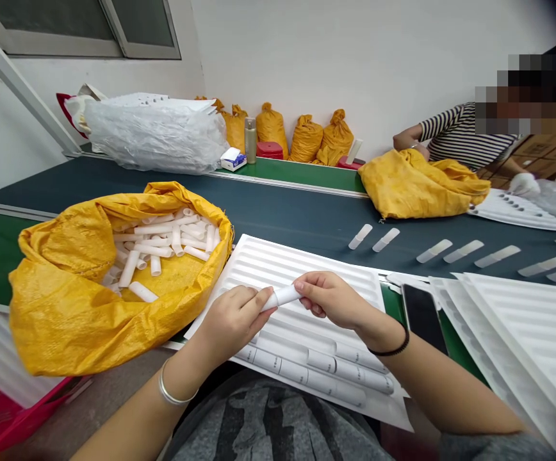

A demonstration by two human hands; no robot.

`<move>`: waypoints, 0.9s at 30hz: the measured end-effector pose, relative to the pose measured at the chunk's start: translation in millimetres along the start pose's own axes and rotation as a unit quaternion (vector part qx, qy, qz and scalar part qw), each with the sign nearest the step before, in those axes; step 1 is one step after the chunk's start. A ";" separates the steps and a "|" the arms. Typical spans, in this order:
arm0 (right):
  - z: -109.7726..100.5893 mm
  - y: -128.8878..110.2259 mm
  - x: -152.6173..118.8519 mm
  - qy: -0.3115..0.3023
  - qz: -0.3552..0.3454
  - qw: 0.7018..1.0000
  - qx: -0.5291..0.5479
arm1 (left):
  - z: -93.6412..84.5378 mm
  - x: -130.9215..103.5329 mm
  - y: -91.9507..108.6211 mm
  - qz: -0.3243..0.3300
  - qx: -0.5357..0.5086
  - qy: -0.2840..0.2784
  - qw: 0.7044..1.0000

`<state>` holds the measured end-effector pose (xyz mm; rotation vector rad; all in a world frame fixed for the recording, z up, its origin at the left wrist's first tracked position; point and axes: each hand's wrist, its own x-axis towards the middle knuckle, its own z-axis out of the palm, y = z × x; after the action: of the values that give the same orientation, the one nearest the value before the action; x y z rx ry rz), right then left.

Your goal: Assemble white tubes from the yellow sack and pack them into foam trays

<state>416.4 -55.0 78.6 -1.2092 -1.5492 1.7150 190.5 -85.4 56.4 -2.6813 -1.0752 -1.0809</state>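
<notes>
Between my two hands is a white plastic tube (286,295), held roughly level above a white ridged tray (302,264). My left hand (232,318) grips its left end with closed fingers, and a seam shows beside the thumb. At the other end, the thumb and fingers of my right hand (332,298) pinch it. Printed white tubes (290,371) lie in rows in the tray's near grooves, below my hands. To the left, an open yellow woven sack (57,314) holds many loose white tubes (155,242).
Beyond the tray runs a dark conveyor belt (278,202) with several translucent tubes (434,251) on it. A phone (423,317) and stacked white trays (523,320) lie at right. Across the belt, a person in a striped top (470,137) works beside a yellow sack (417,186).
</notes>
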 end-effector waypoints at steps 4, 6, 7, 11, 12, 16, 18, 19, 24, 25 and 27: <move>-5.8 -1.1 2.5 0.005 -0.142 0.982 -0.125 | -1.7 2.7 -2.8 -0.090 -0.073 -0.032 0.993; -9.4 -1.6 1.6 0.009 -0.256 0.938 -0.233 | -4.0 4.7 -2.6 -0.125 -0.109 -0.042 0.985; -10.3 -2.0 0.2 0.009 -0.301 0.912 -0.279 | -5.1 5.3 -1.6 -0.137 -0.126 -0.048 0.981; -3.1 -1.2 -10.5 0.003 -0.391 0.849 -0.356 | -5.5 3.0 8.0 -0.164 -0.195 -0.080 0.964; 0.9 0.4 -12.6 -0.003 -0.396 0.843 -0.365 | -3.9 1.0 10.7 -0.171 -0.209 -0.089 0.959; 7.8 11.3 1.6 -0.005 -0.317 0.809 -0.496 | 6.3 -9.4 13.9 -0.210 -0.198 -0.155 0.945; -6.1 14.8 25.7 0.080 -0.198 0.810 -0.546 | 7.9 -14.0 9.4 -0.222 -0.135 -0.146 0.954; -19.0 15.0 39.8 0.140 -0.136 0.814 -0.547 | 6.7 -15.9 6.0 -0.225 -0.105 -0.125 0.961; -105.6 7.0 83.8 0.340 0.017 0.807 -0.483 | -9.9 -17.1 -4.1 -0.218 -0.091 -0.080 0.968; -115.4 5.9 85.3 0.354 0.041 0.808 -0.469 | -12.6 -14.8 -0.5 -0.209 -0.100 -0.086 0.969; -117.0 4.3 89.2 0.361 0.059 0.817 -0.446 | -16.4 -6.6 15.9 -0.171 -0.120 -0.094 0.974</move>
<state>477.8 77.1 57.4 -2.1017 -1.7721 0.3287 187.4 -106.1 67.7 -2.9047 -1.5828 -1.0817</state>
